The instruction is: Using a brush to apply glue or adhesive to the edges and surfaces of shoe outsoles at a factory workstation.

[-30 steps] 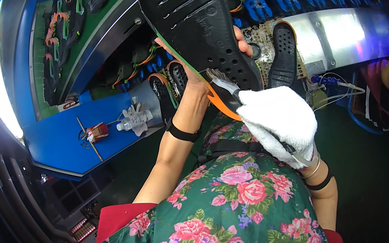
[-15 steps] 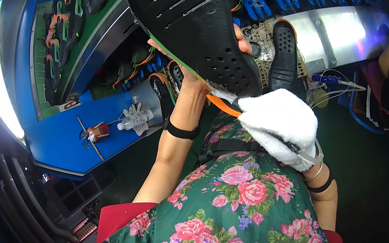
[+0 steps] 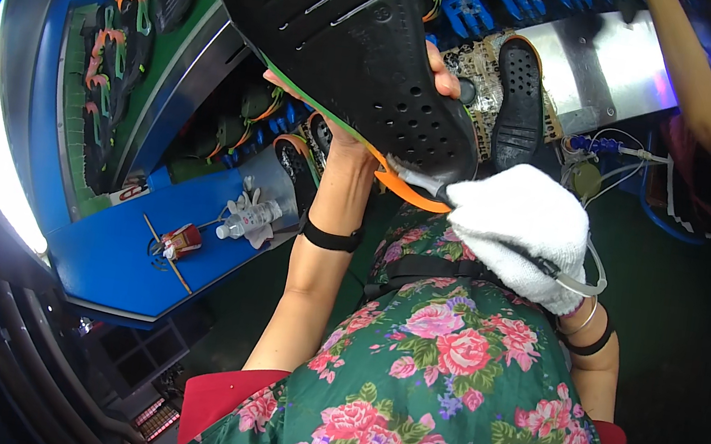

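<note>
A large black shoe sole (image 3: 352, 49) with grooves and round holes is held up, its rim edged in green and orange. My left hand (image 3: 353, 122) is closed round its edges, palm behind it, fingertips (image 3: 442, 72) showing on the far right side. White terry cloth (image 3: 522, 232) covers my right hand, hiding its fingers. Out of the cloth sticks a brush (image 3: 421, 178) with pale bristles and a dark collar, its tip against the sole's near edge. An orange strip (image 3: 409, 195) runs from that edge to the cloth. A thin pale tube (image 3: 597, 279) loops at the right wrist.
Another black sole (image 3: 520, 100) lies on a taped pad by a metal ledge (image 3: 627, 65). A co-worker's arm (image 3: 690, 69) reaches over it. On the left, a blue table (image 3: 114, 256) bears a plastic bottle (image 3: 247, 219) and a red container (image 3: 182, 241). Several soles (image 3: 129, 54) line a green conveyor.
The brush and my cloth-covered hand have shifted slightly right and down. The sole has moved a little left. A co-worker's arm has come in over the metal ledge.
</note>
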